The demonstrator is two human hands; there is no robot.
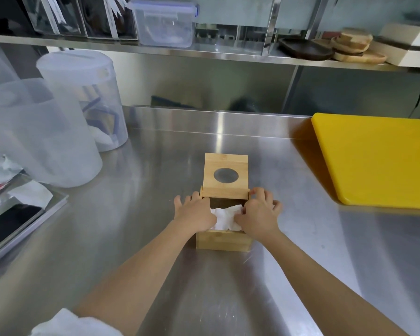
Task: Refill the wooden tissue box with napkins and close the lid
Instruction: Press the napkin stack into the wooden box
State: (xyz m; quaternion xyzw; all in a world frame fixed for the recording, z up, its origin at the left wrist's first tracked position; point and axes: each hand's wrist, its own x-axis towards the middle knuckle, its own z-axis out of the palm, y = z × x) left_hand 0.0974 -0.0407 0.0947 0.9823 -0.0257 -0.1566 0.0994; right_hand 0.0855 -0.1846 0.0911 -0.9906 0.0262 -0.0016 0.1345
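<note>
A square wooden tissue box (223,240) stands in the middle of the steel counter. Its lid (225,175), with a round hole, is swung open and stands upright at the far side. White napkins (224,217) fill the box, rumpled on top. My left hand (196,212) rests over the box's left rim, fingers spread and pressing on the napkins. My right hand (259,214) lies over the right rim, thumb on the napkins, fingers curled near the lid's hinge corner. Whether either hand grips the napkins is hidden.
A yellow cutting board (376,161) lies at the right. Large translucent plastic containers (58,132) crowd the left, with a tray (22,226) holding a dark phone and paper. A shelf above carries wooden plates (349,47) and a clear lidded box (165,20).
</note>
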